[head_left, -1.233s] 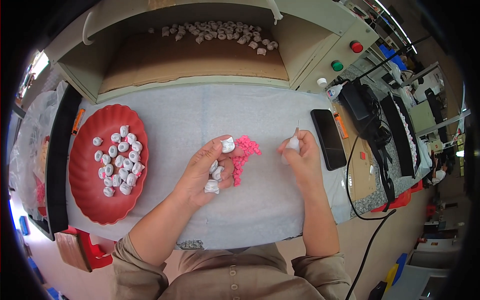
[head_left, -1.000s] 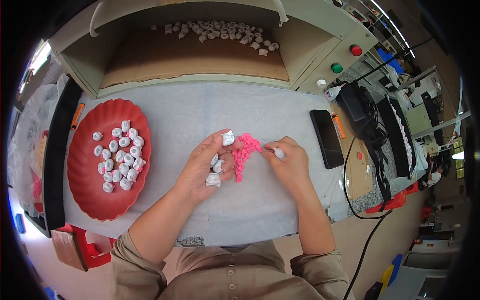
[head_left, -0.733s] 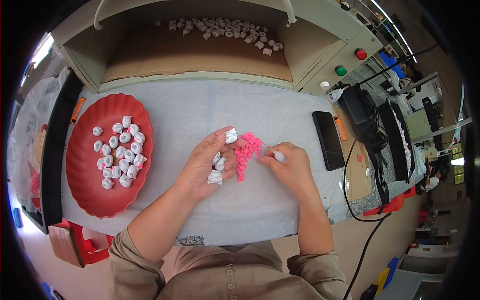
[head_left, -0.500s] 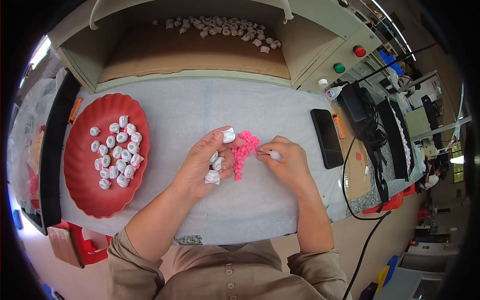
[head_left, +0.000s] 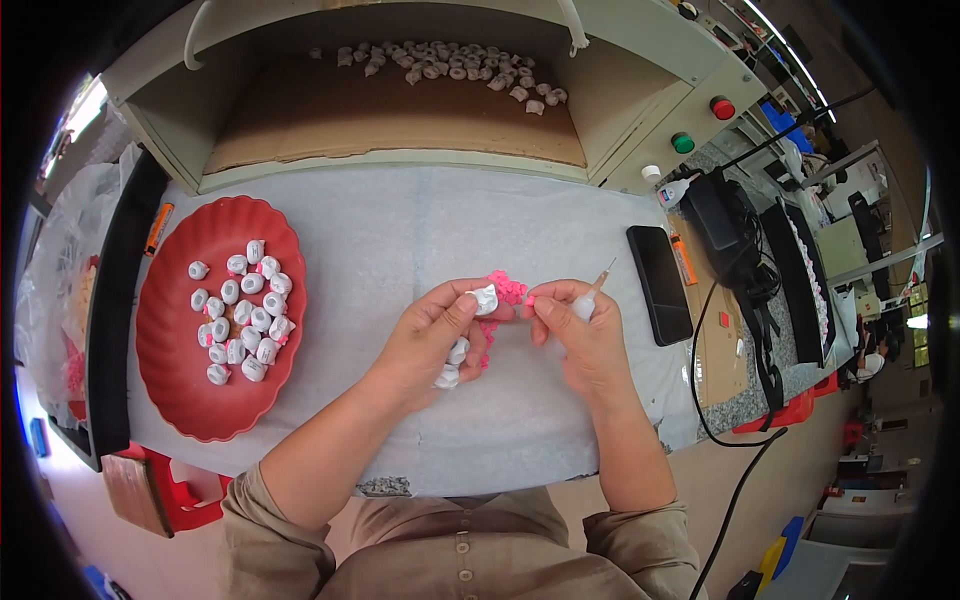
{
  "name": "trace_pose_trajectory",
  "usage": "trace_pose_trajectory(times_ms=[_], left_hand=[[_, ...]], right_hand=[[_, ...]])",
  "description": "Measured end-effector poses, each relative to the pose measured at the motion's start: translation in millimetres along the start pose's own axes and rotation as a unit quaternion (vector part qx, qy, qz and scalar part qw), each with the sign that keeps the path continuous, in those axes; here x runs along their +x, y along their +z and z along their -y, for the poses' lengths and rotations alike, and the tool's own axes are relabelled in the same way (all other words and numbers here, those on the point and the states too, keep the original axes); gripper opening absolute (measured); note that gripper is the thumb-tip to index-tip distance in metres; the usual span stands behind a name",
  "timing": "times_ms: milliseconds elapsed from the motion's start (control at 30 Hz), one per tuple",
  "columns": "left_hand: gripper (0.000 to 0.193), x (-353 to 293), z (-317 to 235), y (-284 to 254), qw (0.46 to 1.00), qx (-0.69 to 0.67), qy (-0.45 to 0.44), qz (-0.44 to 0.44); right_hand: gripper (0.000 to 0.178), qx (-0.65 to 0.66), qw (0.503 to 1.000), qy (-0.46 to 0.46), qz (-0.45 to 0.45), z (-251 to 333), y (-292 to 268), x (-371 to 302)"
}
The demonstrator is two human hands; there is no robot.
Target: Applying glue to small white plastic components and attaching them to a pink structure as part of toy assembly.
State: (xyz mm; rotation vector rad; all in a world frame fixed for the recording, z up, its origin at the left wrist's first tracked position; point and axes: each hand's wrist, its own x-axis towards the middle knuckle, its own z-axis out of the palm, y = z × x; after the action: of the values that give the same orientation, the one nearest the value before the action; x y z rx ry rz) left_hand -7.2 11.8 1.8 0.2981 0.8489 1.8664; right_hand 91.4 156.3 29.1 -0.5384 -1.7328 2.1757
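Note:
My left hand (head_left: 432, 335) pinches a small white moulded piece (head_left: 485, 299) between thumb and fingers. More of the white pieces (head_left: 449, 376) are tucked in its curled fingers. Close by on the right, my right hand (head_left: 583, 325) pinches a tiny pink piece (head_left: 530, 302) at its fingertips. The same hand keeps a small white glue bottle (head_left: 585, 304) with a thin needle tip against the palm, its tip pointing up and away. A pile of little pink pieces (head_left: 508, 286) lies on the white sheet, partly hidden behind my left hand.
At the left stands a red scalloped bowl (head_left: 160, 350) with several white pieces. Ahead, an open cabinet (head_left: 400, 130) holds many more on cardboard. A black phone (head_left: 659, 285), an orange tube (head_left: 684, 260) and a black power adapter (head_left: 716, 215) with cables lie at the right.
My right hand has picked up a pink piece from the pile, and the bottle's needle now points upward. Both hands have come closer together, the left moving slightly right.

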Motion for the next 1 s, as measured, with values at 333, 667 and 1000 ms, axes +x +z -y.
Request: trace_pose_trajectory(times_ms=[333,667,1000], left_hand=[[0.023,-3.9,6.2,4.0,0.993,0.114,0.017,0.017],[0.025,-4.8,9.3,2.1,0.984,0.176,0.022,0.028],[0.029,-10.1,10.3,6.8,0.966,0.253,0.051,-0.008]], right_hand=[[0.013,0.060,0.997,0.014,0.045,-8.5,8.6,-5.3],[0.016,-0.028,0.999,-0.004,0.039,-7.8,6.6,-4.0],[0.009,-0.129,0.991,-0.012,-0.012,-2.1,16.8,-10.4]])
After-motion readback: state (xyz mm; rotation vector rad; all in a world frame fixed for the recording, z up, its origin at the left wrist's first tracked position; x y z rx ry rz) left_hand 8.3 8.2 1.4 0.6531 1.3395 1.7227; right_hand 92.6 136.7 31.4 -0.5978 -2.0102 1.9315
